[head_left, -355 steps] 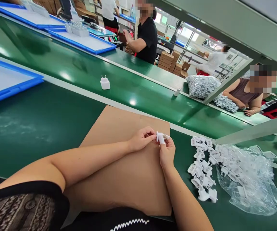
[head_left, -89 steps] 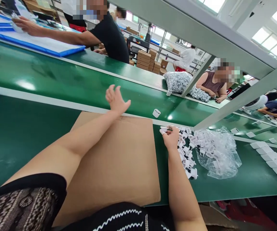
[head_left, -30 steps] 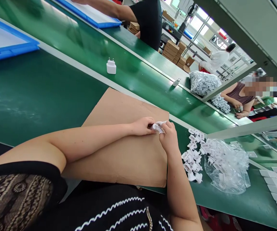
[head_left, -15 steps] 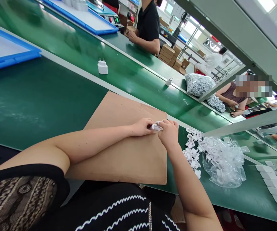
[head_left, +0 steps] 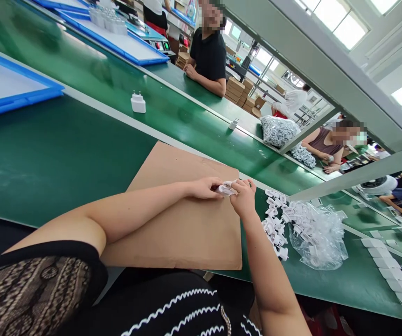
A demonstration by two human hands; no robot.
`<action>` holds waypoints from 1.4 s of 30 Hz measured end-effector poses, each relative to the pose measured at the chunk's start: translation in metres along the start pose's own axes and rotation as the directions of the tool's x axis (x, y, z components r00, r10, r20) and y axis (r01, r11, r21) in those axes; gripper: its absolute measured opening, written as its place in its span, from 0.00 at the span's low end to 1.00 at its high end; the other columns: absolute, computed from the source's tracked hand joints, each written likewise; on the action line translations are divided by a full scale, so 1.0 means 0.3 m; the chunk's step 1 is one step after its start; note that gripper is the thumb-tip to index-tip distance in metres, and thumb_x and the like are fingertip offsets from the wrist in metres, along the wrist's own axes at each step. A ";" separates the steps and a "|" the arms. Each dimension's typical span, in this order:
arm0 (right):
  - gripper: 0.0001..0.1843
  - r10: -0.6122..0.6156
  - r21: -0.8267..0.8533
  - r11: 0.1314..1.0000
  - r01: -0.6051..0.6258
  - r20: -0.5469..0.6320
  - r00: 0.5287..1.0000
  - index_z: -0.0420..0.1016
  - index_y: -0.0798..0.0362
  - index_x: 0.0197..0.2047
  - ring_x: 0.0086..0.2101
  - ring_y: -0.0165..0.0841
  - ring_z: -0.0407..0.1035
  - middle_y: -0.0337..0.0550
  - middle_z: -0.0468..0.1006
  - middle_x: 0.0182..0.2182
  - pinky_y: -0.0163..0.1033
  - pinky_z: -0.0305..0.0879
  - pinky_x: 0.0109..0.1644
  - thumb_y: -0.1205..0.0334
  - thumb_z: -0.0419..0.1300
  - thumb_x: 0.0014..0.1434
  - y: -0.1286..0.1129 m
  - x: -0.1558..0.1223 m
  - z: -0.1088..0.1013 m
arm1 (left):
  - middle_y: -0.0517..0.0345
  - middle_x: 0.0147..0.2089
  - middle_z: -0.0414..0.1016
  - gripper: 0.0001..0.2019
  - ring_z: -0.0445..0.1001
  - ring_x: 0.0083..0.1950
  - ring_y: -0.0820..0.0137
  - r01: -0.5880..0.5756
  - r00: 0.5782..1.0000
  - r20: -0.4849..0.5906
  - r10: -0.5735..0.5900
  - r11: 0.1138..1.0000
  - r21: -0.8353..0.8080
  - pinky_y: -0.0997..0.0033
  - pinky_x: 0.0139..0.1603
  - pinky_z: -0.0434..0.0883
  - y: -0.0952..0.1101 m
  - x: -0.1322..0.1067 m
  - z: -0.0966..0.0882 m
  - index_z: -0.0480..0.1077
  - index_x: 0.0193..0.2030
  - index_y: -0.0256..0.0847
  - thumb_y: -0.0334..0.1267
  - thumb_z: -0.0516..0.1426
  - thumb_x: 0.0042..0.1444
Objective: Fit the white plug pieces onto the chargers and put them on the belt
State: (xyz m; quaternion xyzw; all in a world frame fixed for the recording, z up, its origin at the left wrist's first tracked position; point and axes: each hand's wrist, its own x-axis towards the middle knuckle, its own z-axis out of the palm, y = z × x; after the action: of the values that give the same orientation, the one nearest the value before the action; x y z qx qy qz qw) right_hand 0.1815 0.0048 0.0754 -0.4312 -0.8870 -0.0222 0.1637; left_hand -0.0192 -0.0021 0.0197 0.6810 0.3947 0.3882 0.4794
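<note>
Over the right part of a brown cardboard sheet (head_left: 173, 224), both hands meet at a small white plastic charger part (head_left: 226, 188). My left hand (head_left: 208, 187) grips its left end, fingers closed. At the other end, my right hand (head_left: 243, 197) pinches it between thumb and fingers, which cover some of it. Just right of my right forearm lies a heap of white plastic charger parts (head_left: 274, 224). Beside the heap, a clear plastic bag (head_left: 322, 238) holds more of them.
White two-pin chargers, one nearer (head_left: 138, 102) and one farther (head_left: 233, 124), stand on the green belt (head_left: 183, 119). Blue-rimmed trays lie left (head_left: 19, 100) and beyond the belt (head_left: 117, 44). White pieces (head_left: 390, 270) line the right. A metal frame (head_left: 313, 179) crosses there. Co-workers sit opposite.
The view has shifted slightly. My right fingers have loosened a little and more of the white part shows between my hands. The co-worker opposite has their arms drawn in on the bench.
</note>
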 end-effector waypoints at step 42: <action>0.27 0.501 0.819 0.462 -0.340 0.076 0.862 0.80 0.51 0.61 0.34 0.40 0.77 0.45 0.86 0.37 0.42 0.72 0.39 0.53 0.56 0.61 0.064 -0.046 0.235 | 0.25 0.76 0.51 0.39 0.46 0.78 0.40 0.566 0.377 -0.924 -0.055 0.804 0.183 0.42 0.76 0.49 -0.143 0.255 -0.523 0.58 0.68 0.27 0.34 0.65 0.51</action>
State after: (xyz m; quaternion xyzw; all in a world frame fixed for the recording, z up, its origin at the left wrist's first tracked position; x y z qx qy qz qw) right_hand 0.1851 0.0191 0.0026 -0.5094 -0.6434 0.3882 0.4193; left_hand -0.1391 0.1316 0.0275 0.3772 0.7916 0.4735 0.0834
